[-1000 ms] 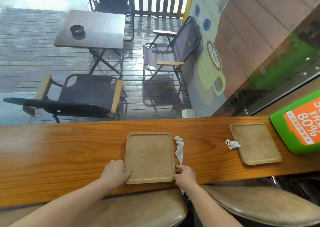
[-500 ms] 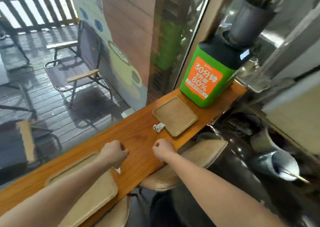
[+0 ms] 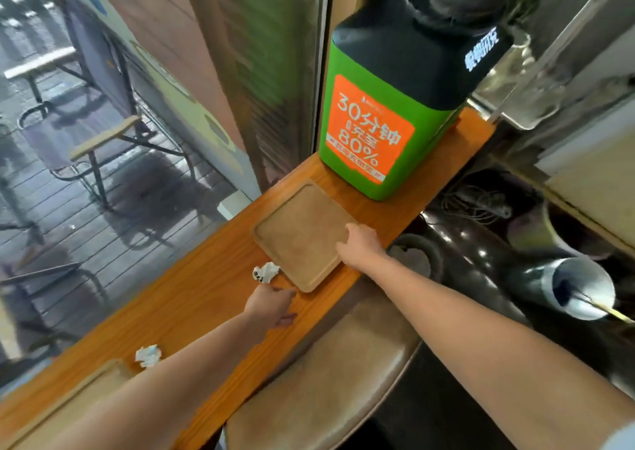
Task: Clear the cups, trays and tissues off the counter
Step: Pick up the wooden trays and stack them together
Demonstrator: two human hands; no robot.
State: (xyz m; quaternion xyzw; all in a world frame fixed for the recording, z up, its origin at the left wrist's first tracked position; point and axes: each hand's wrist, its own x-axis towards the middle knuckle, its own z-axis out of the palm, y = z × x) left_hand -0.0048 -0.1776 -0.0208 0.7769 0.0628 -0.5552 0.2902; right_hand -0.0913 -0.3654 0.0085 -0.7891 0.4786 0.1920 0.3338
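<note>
Head view, listed near to far.

- Round brown padded stool seat (image 3: 319,374), cut off by the bottom edge.
- Long orange-brown wooden counter (image 3: 192,295).
- Pale rectangular wooden tray (image 3: 79,391) at the counter's near end, mostly hidden by the left forearm and the frame edge.
- Crumpled white tissue (image 3: 148,356) just beside that tray.
- Left hand (image 3: 271,307) low over the counter, knuckles up, fingers bent. Its palm is hidden, so any grasp cannot be told.
- Second crumpled white tissue (image 3: 265,272), dark-marked, just beyond the left fingertips. It lies against or just beside the near corner of the second pale wooden tray (image 3: 299,233), which lies flat.
- Right hand (image 3: 360,247), well apart from the left, fingers laid flat over that tray's stool-side rim. The thumb is hidden.
- Green-and-black box with orange label (image 3: 378,123), just behind that tray.
- Blurred folding chair (image 3: 103,135) beyond the glass.
</note>
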